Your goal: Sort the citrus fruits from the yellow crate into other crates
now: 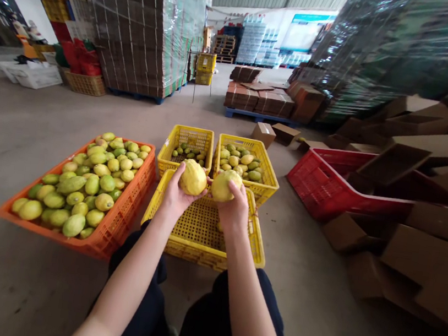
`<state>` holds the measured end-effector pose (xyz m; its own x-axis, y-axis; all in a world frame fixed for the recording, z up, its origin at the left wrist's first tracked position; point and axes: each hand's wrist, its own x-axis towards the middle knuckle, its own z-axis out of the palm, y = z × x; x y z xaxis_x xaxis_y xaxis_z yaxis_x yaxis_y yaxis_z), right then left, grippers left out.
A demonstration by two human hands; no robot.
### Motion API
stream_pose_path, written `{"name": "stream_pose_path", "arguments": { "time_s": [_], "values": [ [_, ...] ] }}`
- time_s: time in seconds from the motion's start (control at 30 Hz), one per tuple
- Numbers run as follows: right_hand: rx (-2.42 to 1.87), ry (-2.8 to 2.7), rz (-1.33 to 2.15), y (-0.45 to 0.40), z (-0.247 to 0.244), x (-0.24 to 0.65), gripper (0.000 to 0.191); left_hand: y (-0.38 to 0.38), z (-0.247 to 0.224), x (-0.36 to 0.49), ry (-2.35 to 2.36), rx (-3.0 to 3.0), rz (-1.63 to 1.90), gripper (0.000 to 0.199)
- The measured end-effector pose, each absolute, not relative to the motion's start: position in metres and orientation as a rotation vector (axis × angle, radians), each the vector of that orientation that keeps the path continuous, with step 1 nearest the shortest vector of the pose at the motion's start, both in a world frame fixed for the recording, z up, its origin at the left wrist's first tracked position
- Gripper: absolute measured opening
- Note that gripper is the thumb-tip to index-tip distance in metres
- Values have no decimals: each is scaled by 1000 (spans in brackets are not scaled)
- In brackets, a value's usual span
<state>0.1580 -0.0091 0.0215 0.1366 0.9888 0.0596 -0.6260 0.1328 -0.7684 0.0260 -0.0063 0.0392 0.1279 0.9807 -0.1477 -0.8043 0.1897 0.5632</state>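
Observation:
My left hand [180,191] is closed around a yellow, lemon-like fruit [193,178]. Another such fruit [224,185], slightly greener, sits in the grip of my right hand [235,207]. Both are held side by side above the near yellow crate [199,251], whose slatted bottom shows; a bit of yellow fruit is partly hidden by my right wrist. Behind it stand two more yellow crates: the left one [189,131] holds a few green fruits, the right one [269,183] more green and yellow ones. An orange crate [125,221] at my left is heaped with yellow-green fruit [79,186].
To the right, a red crate [309,185] holds cardboard, beside a pile of open cardboard boxes [426,241]. Flattened cartons [275,103] lie on a blue pallet ahead. Tall wrapped stacks [131,21] rise on both sides. My knees flank the near crate.

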Motion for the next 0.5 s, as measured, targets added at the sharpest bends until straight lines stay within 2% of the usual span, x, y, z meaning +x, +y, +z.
{"name": "stream_pose_path", "arguments": {
  "time_s": [0.13,0.3,0.5],
  "values": [
    [-649,-614,1425,-11,26,159,32,-10,42,22,367,312,1215,43],
    [-680,-615,1391,-10,22,158,35,-10,41,26,344,238,1289,39],
    [-958,-938,876,-7,17,158,39,-10,43,35,401,320,1236,36]
  ]
}}
